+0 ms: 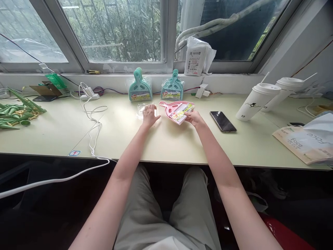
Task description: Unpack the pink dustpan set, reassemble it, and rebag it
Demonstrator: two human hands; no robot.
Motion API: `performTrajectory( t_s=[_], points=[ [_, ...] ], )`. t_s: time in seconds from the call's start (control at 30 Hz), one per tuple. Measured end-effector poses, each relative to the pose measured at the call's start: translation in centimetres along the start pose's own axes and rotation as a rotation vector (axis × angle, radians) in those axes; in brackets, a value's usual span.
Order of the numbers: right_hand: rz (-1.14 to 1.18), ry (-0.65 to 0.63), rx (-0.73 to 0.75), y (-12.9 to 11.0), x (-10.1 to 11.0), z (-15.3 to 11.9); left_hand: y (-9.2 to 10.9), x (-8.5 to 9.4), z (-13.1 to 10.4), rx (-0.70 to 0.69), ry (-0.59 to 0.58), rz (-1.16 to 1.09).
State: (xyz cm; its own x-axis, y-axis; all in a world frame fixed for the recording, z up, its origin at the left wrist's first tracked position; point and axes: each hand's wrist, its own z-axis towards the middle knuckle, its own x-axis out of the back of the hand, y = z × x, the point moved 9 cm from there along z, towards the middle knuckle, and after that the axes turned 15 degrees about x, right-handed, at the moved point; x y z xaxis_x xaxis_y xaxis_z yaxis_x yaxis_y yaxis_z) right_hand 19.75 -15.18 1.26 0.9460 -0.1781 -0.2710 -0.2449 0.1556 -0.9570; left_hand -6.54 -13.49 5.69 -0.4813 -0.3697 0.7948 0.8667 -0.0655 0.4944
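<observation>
Two-handed, toward back edge of table [169, 147]: gripped pink dustpan set [177, 111] in right hand [195, 118], held left hand [149, 115] loosely open over clear wrapper [140, 108]; needed light, level grip.

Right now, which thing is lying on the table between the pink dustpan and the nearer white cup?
In the head view, a dark phone lies between the pink dustpan and the nearer white cup. The right hand holds the dustpan.
</observation>
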Motion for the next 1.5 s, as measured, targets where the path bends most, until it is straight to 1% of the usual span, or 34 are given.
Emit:
performTrajectory(
  t_s=[0.03, 0.07, 0.1, 0.13, 0.2, 0.27, 0.33, 0.43, 0.57, 0.63, 0.77, 0.93, 1.03, 1.1, 1.17, 1.27, 1.33, 1.4, 1.5],
  points=[
    [-0.014, -0.014, -0.006, 0.1, 0.0, 0.0, -0.8, 0.2, 0.4, 0.065, 0.035, 0.024],
    [-0.025, -0.029, -0.006, 0.1, -0.2, -0.1, -1.5, 0.2, 0.7, 0.127, 0.034, 0.039],
    [-0.032, -0.045, -0.001, 0.2, -0.4, -0.1, -2.1, -0.2, 0.9, 0.169, -0.005, 0.05],
    [-0.036, -0.059, 0.008, 0.2, -0.6, -0.2, -2.4, -0.7, 1.0, 0.176, -0.068, 0.062],
    [-0.039, -0.089, 0.028, 0.2, -1.1, -0.3, -2.0, -1.8, 0.7, 0.111, -0.198, 0.086],
    [-0.04, -0.119, 0.042, 0.1, -1.5, -0.4, -1.1, -2.3, 0.2, 0.023, -0.266, 0.105],
    [-0.054, -0.13, 0.031, 0.2, -1.5, -0.4, -0.3, -2.2, -0.3, -0.021, -0.252, 0.135],
    [-0.097, -0.085, -0.004, 0.2, -0.5, -0.1, 0.3, -2.0, -0.7, -0.045, -0.209, 0.213],
    [-0.146, -0.032, -0.011, -0.6, 1.1, 0.3, 0.1, -2.3, -0.8, -0.044, -0.204, 0.258],
    [-0.151, -0.053, 0.003, -1.0, 1.4, 0.3, -0.3, -2.5, -0.6, -0.038, -0.213, 0.277],
    [-0.16, -0.123, -0.013, -1.3, 0.9, -0.2, -0.7, -2.8, -0.3, -0.053, -0.223, 0.348],
    [-0.172, -0.2, -0.091, -0.5, -0.7, -1.1, -0.4, -1.9, -0.3, -0.039, -0.182, 0.341],
    [-0.145, -0.237, -0.114, 0.0, -1.5, -1.3, -0.7, -1.3, -0.2, 0.019, -0.174, 0.332],
    [-0.111, -0.228, -0.108, 0.3, -1.5, -1.0, -0.9, -1.0, -0.1, 0.061, -0.166, 0.317],
    [-0.089, -0.184, -0.09, 0.4, -1.1, -0.6, -1.2, -0.8, 0.0, 0.085, -0.139, 0.31],
    [-0.093, -0.107, -0.054, 0.4, -0.2, -0.3, -1.3, 0.0, 0.3, 0.104, -0.048, 0.302],
    [-0.095, -0.093, -0.026, 0.2, -0.2, -0.3, -1.3, 0.9, 0.3, 0.113, 0.033, 0.252],
    [-0.088, -0.117, -0.004, 0.1, -0.8, -0.6, -1.0, 2.0, 0.2, 0.107, 0.107, 0.169],
    [-0.05, -0.193, 0.014, 0.1, -2.5, -1.3, 0.1, 3.3, -0.4, 0.055, 0.174, 0.067]
  ],
)
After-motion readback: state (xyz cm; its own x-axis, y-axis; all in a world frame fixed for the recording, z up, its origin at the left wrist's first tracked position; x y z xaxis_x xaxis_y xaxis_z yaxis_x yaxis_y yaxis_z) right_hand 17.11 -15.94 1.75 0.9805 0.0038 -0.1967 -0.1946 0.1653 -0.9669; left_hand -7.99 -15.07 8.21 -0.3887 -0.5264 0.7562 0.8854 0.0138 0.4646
